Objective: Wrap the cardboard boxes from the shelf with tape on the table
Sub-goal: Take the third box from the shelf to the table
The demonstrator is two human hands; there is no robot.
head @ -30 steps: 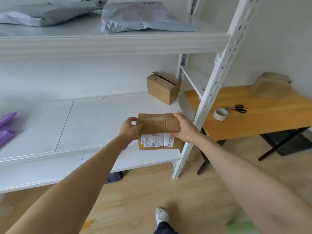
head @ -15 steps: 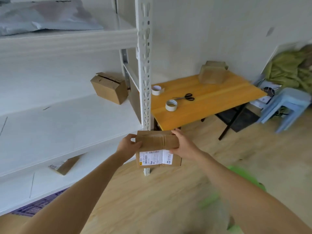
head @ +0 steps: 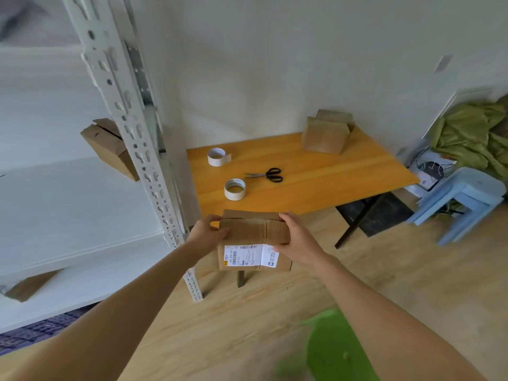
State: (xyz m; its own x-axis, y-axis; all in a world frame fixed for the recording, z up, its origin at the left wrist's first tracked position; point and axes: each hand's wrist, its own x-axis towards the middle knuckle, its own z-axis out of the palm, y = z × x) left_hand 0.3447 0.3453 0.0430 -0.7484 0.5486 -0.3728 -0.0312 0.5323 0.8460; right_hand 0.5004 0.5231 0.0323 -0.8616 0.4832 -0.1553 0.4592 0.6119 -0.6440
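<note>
Matt brown cardboard box, white paper label; smooth glossy wooden table, centre; perforated white-painted metal shelf upright, left; pale blue plastic stool, right.

Single head-worn wide-angle view, forward and downward toward the nearby table

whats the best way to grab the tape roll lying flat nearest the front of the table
Probably from above: pinch the ring wall of the white tape roll, thumb inside the core, fingers outside. It lies flat on the yellow wooden table with its hole facing up, so the wall is open all round.
</note>
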